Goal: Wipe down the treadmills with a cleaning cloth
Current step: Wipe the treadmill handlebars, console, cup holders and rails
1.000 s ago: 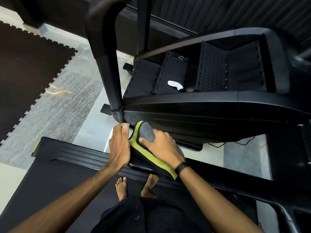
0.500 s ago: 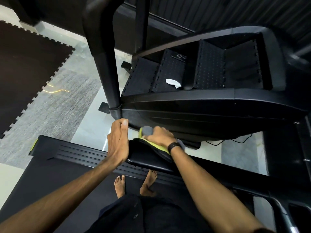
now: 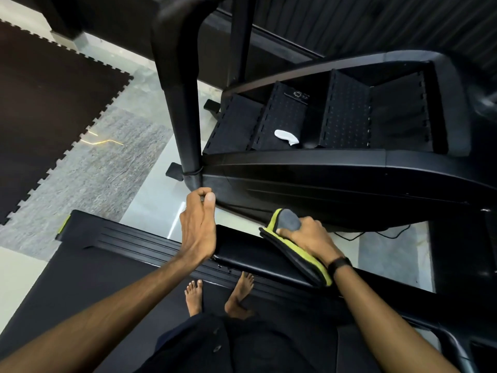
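Whereas a second ago both hands met at the left end of the black padded bar (image 3: 258, 258), the right hand (image 3: 309, 238) is now found further right along it, with the cleaning cloth (image 3: 294, 247) carried along. The cloth, grey with a yellow-green edge, is gripped under curled fingers and pressed onto the top of the bar, its near end draped over the bar's near side. The left hand (image 3: 199, 227) is left apart from the cloth at the bar's left end, fingers loosely curled and thumb against the fingertips; nothing can be made out in it.

How the cloth is folded under the palm is hidden. The black band (image 3: 340, 265) on the right wrist is too small to be identified. The stair machine (image 3: 322, 179) beyond the bar is cut off at the right edge, and its upright post (image 3: 180, 103) at the top.

Two bare feet (image 3: 215, 294) are seen on the treadmill deck (image 3: 107, 265) below the bar. A small white object (image 3: 286, 136) lies on one step of the far machine. Interlocking black floor mats (image 3: 48, 103) are laid at far left.
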Action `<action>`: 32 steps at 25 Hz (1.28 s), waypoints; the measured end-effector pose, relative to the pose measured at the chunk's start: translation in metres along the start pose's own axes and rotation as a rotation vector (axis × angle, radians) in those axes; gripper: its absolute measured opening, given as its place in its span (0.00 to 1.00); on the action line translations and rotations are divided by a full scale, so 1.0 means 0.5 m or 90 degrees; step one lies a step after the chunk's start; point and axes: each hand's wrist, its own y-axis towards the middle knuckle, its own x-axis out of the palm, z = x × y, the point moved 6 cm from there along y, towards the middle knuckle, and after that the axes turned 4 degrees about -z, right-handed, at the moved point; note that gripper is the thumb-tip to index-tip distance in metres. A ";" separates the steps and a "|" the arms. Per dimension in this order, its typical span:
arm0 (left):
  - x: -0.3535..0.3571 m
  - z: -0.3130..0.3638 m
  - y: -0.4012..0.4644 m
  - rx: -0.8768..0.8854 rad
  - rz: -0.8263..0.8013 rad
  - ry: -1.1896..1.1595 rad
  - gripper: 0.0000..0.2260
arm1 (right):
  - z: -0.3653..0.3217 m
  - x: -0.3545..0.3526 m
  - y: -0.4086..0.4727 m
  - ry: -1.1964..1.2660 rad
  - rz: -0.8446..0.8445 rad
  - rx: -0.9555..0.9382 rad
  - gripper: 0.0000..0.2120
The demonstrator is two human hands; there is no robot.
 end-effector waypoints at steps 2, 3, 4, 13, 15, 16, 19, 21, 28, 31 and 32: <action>0.000 0.004 -0.001 0.010 -0.001 0.018 0.20 | -0.068 0.034 0.047 -0.017 -0.090 0.001 0.31; 0.000 0.005 -0.002 0.013 -0.004 0.035 0.21 | -0.118 0.054 0.056 -0.012 -0.101 -0.021 0.31; -0.003 0.008 0.000 0.015 -0.005 0.050 0.21 | -0.172 0.072 0.054 -0.001 -0.089 -0.054 0.30; -0.104 -0.024 0.039 -0.029 0.029 0.023 0.22 | -0.178 0.057 -0.152 -0.015 0.234 -0.430 0.21; -0.111 -0.040 0.032 -0.049 0.022 0.006 0.16 | -0.102 0.025 -0.111 0.048 0.160 -0.342 0.23; -0.113 -0.047 0.026 -0.060 0.018 -0.006 0.15 | -0.078 0.014 -0.073 0.074 0.120 -0.261 0.24; -0.108 -0.050 0.011 -0.061 0.000 -0.035 0.11 | -0.092 0.036 0.035 0.005 -0.035 -0.066 0.30; -0.099 -0.041 0.004 -0.040 -0.019 -0.068 0.08 | -0.170 0.067 0.055 -0.041 -0.057 -0.082 0.29; -0.075 -0.021 0.024 0.021 0.014 -0.052 0.04 | -0.223 0.064 -0.125 -0.005 0.226 -0.334 0.25; -0.076 -0.026 0.022 -0.015 0.012 -0.043 0.04 | -0.105 0.029 -0.112 0.031 0.184 -0.275 0.28; -0.078 -0.027 0.018 -0.025 0.013 -0.032 0.04 | -0.071 0.017 -0.085 0.046 0.146 -0.209 0.28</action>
